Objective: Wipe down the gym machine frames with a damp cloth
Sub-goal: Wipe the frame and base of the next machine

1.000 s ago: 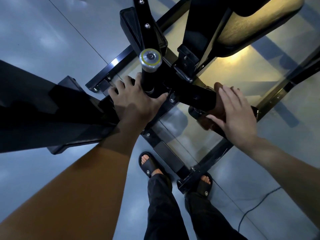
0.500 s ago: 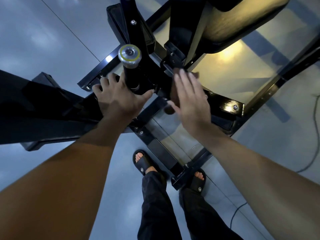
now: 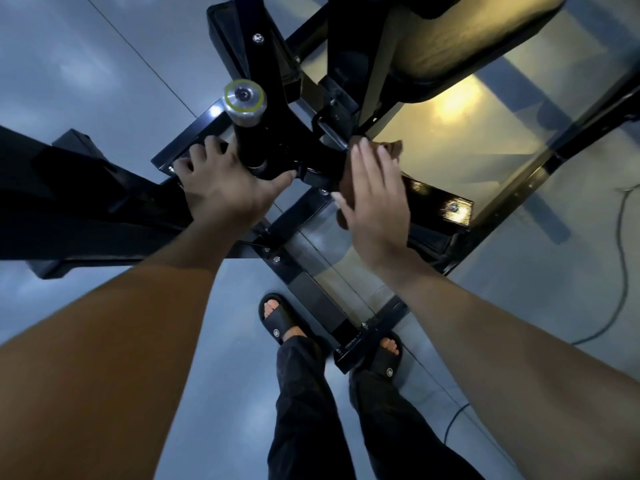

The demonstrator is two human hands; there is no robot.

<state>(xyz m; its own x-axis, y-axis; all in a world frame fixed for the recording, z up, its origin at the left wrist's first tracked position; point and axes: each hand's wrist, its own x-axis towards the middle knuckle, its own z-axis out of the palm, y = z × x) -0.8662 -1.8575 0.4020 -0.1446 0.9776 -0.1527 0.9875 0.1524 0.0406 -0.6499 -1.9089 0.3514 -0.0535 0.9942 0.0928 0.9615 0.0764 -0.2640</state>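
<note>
Right hand (image 3: 375,206) lay flat, fingers straight, pressing a brown crumpled cloth (image 3: 388,148) onto the glossy black steel frame (image 3: 436,202) mid-machine, while left hand (image 3: 221,185) gripped the round black post (image 3: 251,143) under its silver cap.

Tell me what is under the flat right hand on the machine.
Under the right hand lies a brown cloth, pressed against the black frame bar. Only the cloth's edges show past the fingers and below the thumb; its middle and the bar beneath are covered.
</note>
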